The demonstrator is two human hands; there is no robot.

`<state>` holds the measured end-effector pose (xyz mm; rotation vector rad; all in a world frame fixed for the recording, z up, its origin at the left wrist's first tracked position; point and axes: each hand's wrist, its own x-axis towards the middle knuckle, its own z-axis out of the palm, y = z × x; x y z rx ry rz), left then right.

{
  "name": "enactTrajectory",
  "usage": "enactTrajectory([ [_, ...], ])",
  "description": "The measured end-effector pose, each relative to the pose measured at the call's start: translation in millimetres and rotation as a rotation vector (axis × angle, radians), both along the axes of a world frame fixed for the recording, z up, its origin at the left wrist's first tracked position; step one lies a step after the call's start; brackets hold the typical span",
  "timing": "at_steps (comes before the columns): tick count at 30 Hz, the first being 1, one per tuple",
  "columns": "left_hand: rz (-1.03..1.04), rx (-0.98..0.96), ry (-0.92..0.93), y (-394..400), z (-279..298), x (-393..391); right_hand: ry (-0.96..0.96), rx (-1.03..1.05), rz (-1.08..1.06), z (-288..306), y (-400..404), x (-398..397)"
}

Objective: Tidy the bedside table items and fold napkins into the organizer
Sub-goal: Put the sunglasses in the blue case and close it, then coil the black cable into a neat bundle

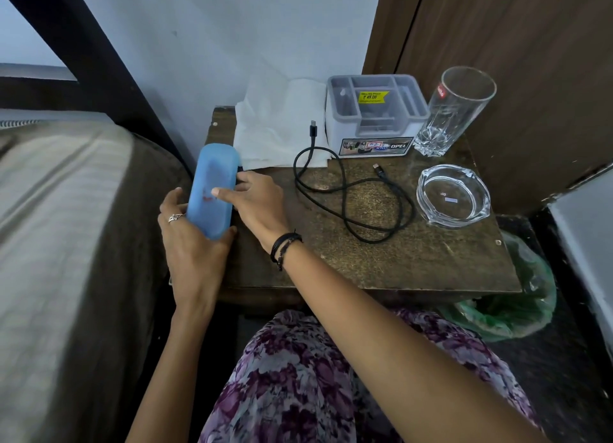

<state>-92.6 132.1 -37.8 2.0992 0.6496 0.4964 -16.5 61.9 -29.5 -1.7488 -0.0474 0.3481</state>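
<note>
Both hands are on the same thing here. The left hand has its fingers curled round the lower end of a long blue rounded plastic case, thumb on the near right corner, and there's a silver ring on one finger. The right hand pinches the same case from the right side, thumb laid across the front face and the other fingers tucked behind the edge. Black cord bracelets sit on that wrist. The case is tilted up off the left front corner of the dark brown wooden bedside table, leaning a bit toward the bed.

Out from there: a pile of white paper napkins, crumpled and unfolded, sits at the back left of the table against the wall. Just right of them is the grey plastic organizer with several compartments and a yellow price sticker on top. A black charging cable lies in loose loops mid-table, one plug sticking up next to the organizer. A tall clear drinking glass stands upright just right of the organizer, and a round clear glass ashtray sits in front of it near the right edge. On the floor beside the table, a green plastic bag. Purple floral fabric covers the person's lap.
</note>
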Motion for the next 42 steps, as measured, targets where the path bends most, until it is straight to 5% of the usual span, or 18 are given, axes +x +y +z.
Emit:
enactTrajectory([
  [11,-0.175,0.165,-0.100,-43,22,-1,-0.220,-0.113,-0.065,19,-42,-15],
  [22,-0.555,0.201,-0.086,-110,35,38,-0.362,-0.535,-0.135,44,-155,-10],
  [30,-0.636,0.436,-0.044,-92,31,53,-0.244,-0.939,0.219,42,-192,-6],
  [34,-0.644,0.441,-0.052,-98,31,49,-0.376,-0.988,0.252,28,-192,-11],
  [37,-0.637,0.398,-0.072,-106,32,43,-0.408,-0.930,0.215,26,-188,-12],
  [42,-0.511,0.005,-0.056,-124,43,23,-0.213,-0.384,0.091,42,-184,-4],
])
